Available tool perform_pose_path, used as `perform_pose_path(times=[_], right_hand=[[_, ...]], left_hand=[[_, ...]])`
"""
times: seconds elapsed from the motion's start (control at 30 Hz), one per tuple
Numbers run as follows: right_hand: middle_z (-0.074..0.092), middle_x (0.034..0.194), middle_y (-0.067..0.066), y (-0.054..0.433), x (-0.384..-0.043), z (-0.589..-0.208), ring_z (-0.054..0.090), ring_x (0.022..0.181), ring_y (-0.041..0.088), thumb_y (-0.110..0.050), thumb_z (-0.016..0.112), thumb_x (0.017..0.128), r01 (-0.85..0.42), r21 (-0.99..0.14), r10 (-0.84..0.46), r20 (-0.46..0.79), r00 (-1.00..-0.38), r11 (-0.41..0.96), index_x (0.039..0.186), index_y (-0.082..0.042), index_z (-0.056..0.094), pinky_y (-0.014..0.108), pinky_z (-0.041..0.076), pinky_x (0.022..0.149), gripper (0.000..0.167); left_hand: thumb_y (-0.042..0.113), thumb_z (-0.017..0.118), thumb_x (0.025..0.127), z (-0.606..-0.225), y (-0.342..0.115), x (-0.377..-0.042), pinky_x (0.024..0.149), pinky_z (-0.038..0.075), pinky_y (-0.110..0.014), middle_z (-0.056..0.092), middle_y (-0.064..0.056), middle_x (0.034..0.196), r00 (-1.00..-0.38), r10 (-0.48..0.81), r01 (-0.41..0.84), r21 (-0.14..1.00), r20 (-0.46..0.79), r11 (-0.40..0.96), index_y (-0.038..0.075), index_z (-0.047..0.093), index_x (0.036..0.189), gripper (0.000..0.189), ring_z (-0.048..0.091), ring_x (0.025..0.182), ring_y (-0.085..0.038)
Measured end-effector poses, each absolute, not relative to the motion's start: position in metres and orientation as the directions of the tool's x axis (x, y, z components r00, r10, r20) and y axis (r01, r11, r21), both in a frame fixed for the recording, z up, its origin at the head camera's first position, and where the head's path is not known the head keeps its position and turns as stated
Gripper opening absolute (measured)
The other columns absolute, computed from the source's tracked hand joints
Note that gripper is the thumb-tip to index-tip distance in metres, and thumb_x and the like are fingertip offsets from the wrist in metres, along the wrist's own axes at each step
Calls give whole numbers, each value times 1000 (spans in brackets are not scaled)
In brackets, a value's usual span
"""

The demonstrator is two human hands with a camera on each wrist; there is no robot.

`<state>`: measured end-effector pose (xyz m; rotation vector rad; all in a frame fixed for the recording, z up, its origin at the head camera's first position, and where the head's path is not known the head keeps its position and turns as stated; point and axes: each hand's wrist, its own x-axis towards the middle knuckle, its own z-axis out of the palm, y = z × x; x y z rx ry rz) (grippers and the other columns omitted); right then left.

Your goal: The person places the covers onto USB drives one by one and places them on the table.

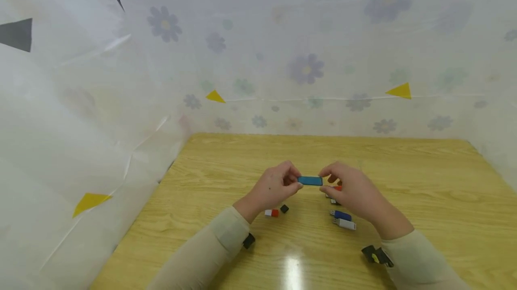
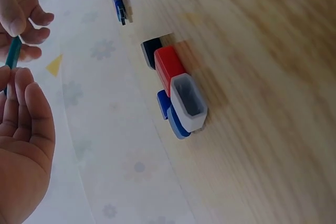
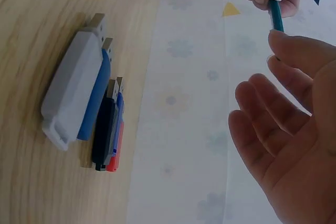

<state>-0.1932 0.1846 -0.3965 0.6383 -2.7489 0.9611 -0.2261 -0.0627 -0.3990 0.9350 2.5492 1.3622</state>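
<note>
You're pinching the blue stick (image 1: 310, 181) by its ends, just lower right of centre, left hand (image 1: 278, 185) and right hand (image 1: 355, 191), seemingly uncapping it, which is calling for a straight pull.

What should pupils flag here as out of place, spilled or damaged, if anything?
Nothing looks spilled or damaged. Mildly odd: the white plastic USB stick lies with its metal plug bare, while a hollow white plastic cap lies apart from it, beside a red plastic piece.
</note>
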Motion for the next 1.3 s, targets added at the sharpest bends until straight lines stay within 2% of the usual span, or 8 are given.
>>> perform_pose_path(times=[0.2, 0.47, 0.57, 0.73, 0.9, 1.1, 1.3], right_hand=[[58, 121, 0, 187, -197, -404, 63, 97, 21, -21, 84, 86, -532, -422, -373, 404, -835, 734, 106, -18, 70, 39, 55, 74, 24], [61, 116, 4, 190, -207, -403, 65, 93, 21, -21, 86, 83, -618, -248, -452, 492, -744, 746, 101, -15, 73, 35, 55, 67, 23], [61, 116, 4, 192, -216, -404, 65, 94, 23, -22, 86, 84, -606, -248, -454, 467, -759, 756, 101, -16, 73, 38, 56, 71, 23], [62, 116, 4, 195, -240, -402, 63, 101, 26, -25, 81, 89, -535, -311, -422, 364, -830, 785, 103, -18, 74, 47, 55, 80, 18], [63, 118, 6, 197, -265, -407, 60, 108, 31, -27, 78, 91, -463, -353, -394, 252, -884, 813, 102, -20, 75, 51, 51, 90, 13], [63, 117, 10, 196, -286, -420, 62, 101, 33, -24, 76, 91, -394, -337, -383, 99, -918, 855, 97, -19, 77, 52, 52, 87, 9], [61, 112, 8, 188, -300, -426, 60, 95, 28, -20, 72, 90, -337, -296, -357, -14, -934, 894, 101, -18, 77, 49, 52, 82, 12]], left_hand=[[20, 67, 101, -398, -61, -228, 66, 53, -25, 65, 10, 92, -809, 565, 458, 777, 163, 432, 18, 61, 110, 11, 62, 76, -7], [21, 66, 101, -396, -61, -229, 66, 52, -26, 65, 9, 93, -825, 553, 416, 791, 120, 449, 16, 61, 112, 13, 62, 76, -9], [21, 66, 101, -398, -62, -233, 65, 52, -27, 66, 10, 94, -817, 565, 424, 784, 115, 453, 16, 61, 120, 20, 61, 76, -10], [25, 66, 101, -406, -68, -244, 68, 53, -29, 64, 12, 99, -820, 565, 427, 759, 94, 492, 18, 56, 135, 36, 62, 80, -8], [30, 66, 101, -414, -76, -251, 73, 53, -29, 62, 12, 103, -848, 528, 385, 738, 46, 554, 21, 56, 135, 37, 61, 88, -7], [28, 65, 101, -419, -86, -258, 74, 53, -31, 61, 11, 105, -868, 496, 342, 719, -5, 606, 15, 58, 135, 36, 60, 90, -8], [26, 65, 102, -419, -95, -265, 73, 53, -33, 62, 9, 106, -879, 476, 319, 704, -31, 635, 14, 59, 132, 33, 60, 91, -11]])
